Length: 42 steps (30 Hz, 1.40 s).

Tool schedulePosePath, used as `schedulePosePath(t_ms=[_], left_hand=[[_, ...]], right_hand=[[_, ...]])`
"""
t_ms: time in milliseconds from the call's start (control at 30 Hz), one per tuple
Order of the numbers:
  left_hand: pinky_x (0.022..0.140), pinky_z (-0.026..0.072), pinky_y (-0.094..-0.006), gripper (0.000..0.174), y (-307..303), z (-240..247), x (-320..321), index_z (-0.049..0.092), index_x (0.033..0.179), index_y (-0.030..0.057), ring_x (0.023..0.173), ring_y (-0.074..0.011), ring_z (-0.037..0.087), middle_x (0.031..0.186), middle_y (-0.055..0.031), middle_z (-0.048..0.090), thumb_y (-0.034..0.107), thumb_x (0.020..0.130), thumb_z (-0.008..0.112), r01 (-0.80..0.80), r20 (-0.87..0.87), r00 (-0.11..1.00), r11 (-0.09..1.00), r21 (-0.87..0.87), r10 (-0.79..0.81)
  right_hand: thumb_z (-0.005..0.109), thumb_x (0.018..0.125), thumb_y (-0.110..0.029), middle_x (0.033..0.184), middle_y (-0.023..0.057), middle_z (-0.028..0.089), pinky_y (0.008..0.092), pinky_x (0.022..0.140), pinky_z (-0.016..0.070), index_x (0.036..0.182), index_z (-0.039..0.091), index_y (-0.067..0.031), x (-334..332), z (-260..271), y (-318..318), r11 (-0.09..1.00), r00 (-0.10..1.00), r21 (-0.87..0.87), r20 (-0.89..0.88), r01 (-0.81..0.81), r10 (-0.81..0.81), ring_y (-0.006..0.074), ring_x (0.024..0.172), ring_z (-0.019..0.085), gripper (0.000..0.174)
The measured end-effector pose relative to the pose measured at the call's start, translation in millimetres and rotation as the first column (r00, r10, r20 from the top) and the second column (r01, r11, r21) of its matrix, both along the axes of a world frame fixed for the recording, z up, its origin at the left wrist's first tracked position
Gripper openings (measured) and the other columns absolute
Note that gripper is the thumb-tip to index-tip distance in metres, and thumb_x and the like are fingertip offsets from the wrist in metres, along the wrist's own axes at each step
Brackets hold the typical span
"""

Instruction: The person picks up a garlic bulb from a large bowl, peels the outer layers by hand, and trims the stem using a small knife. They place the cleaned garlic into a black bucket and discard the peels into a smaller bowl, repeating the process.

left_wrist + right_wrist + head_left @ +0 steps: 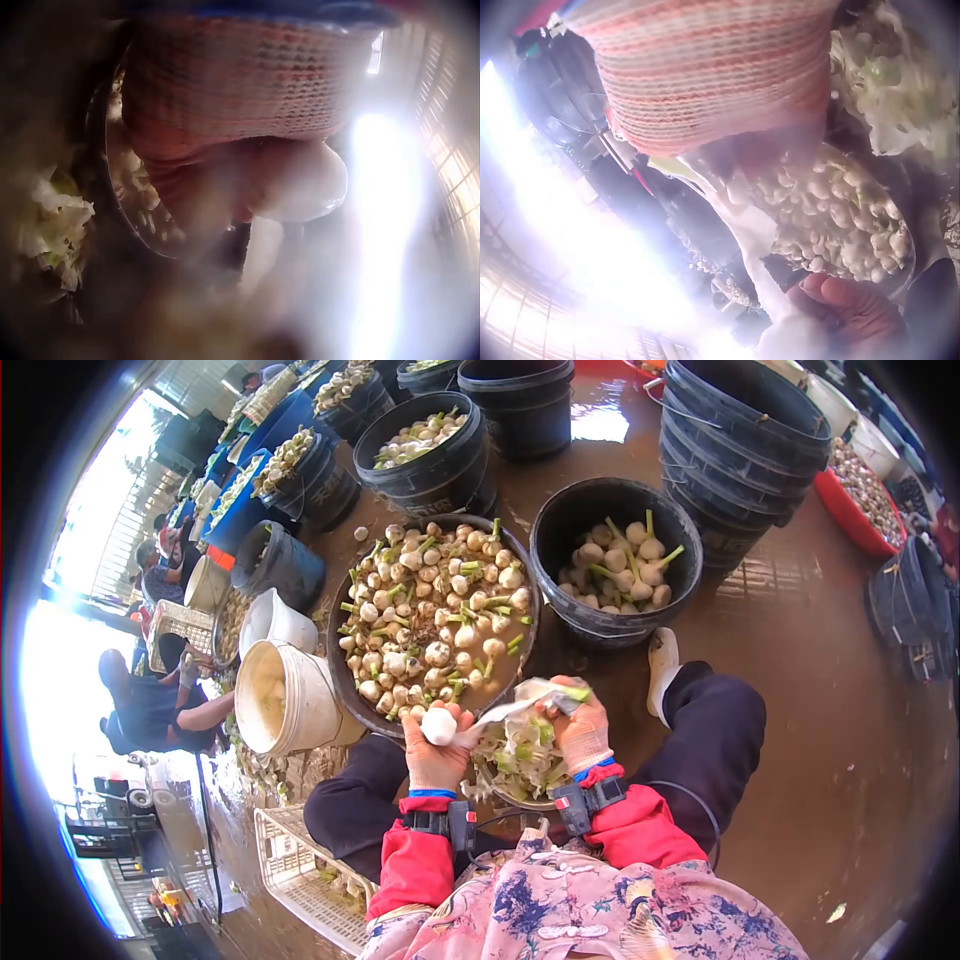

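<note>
My left hand (437, 760), in a knitted glove with fingertips bare, grips a smooth white garlic bulb (438, 726). In the left wrist view, the bulb (304, 184) shows beside the thumb, partly in glare. Gloved the same way, my right hand (583, 735) pinches a long strip of garlic peel (520, 700) with a green stem end. In the right wrist view, this pale strip (754, 236) stretches across to the left hand (859, 307) at the bulb. Below the hands, a heap of peelings (525, 745) fills a bowl between the knees.
A wide dark tub (338, 675) of unpeeled bulbs and brownish water stands ahead. Right of it is a black bucket (615, 628) with stemmed bulbs, then stacked black buckets (735, 470). White buckets (300, 705) and a plastic crate (300, 870) stand left. Another person (165, 710) sits farther left.
</note>
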<state>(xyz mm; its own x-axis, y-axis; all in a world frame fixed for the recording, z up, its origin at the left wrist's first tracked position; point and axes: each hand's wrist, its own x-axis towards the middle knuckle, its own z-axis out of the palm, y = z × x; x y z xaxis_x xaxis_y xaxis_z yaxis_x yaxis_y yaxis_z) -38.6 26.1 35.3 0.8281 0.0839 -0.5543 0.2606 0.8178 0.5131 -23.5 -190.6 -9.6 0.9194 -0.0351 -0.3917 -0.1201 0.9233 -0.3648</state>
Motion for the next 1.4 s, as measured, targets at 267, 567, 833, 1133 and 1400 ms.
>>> schedulePosePath(t_ms=[267,567,833,1133,1400], left_hand=[[0.07,0.0546,-0.0442,0.059,14,-18,-4,0.054,0.108,0.0062,0.085,-0.0297,0.062,0.097,-0.0102,0.062,0.06,0.088,0.039,-0.168,-0.154,0.976,0.981,-0.101,0.151],[0.079,0.05,-0.0419,0.036,-35,-71,61,0.053,0.112,0.0109,0.091,-0.0224,0.057,0.107,-0.0077,0.057,0.037,0.088,0.056,0.256,0.096,0.901,0.698,0.669,-0.422],[0.079,0.0505,-0.0433,0.068,-42,-25,154,0.034,0.135,0.0097,0.103,-0.0336,0.055,0.13,-0.0174,0.044,0.052,0.086,0.053,0.358,0.013,0.933,0.932,0.055,-0.359],[0.049,0.048,-0.033,0.056,-29,-197,202,0.041,0.124,0.0092,0.06,-0.021,0.056,0.083,-0.007,0.054,0.041,0.083,0.062,0.596,-0.561,0.769,0.663,0.453,-0.308],[0.046,0.0441,-0.0286,0.047,-30,-132,192,0.051,0.116,0.0094,0.056,-0.0148,0.054,0.079,-0.0054,0.061,0.037,0.08,0.066,0.911,-0.647,0.382,0.154,0.381,-0.659]], right_hand=[[0.055,0.084,-0.011,0.086,0.0096,0.064,0.0312,0.062,0.0497,0.101,0.062,-0.0043,-7,-9,5,0.897,0.959,-0.339,-0.112,-0.284,0.261,0.0184,0.07,0.06,0.019],[0.056,0.073,-0.012,0.083,0.0178,0.064,0.0357,0.071,0.0472,0.112,0.062,-0.0138,-9,-14,21,0.057,0.625,-0.739,-0.524,-0.672,0.579,0.0283,0.077,0.062,0.039],[0.06,0.082,-0.015,0.081,0.0023,0.065,0.0231,0.065,0.0451,0.103,0.068,-0.0119,8,-30,27,0.447,0.72,-0.564,-0.561,-0.694,0.409,0.0087,0.069,0.055,0.023],[0.061,0.082,-0.004,0.093,0.0022,0.064,0.0202,0.073,0.0437,0.104,0.065,-0.0026,13,-76,39,0.814,0.81,-0.331,-0.526,-0.477,0.261,0.0084,0.082,0.056,0.023],[0.063,0.083,-0.006,0.102,0.0038,0.063,0.0209,0.077,0.0463,0.11,0.062,0.0004,21,-68,38,0.747,0.791,-0.404,-0.553,-0.528,0.26,0.0096,0.086,0.058,0.027]])
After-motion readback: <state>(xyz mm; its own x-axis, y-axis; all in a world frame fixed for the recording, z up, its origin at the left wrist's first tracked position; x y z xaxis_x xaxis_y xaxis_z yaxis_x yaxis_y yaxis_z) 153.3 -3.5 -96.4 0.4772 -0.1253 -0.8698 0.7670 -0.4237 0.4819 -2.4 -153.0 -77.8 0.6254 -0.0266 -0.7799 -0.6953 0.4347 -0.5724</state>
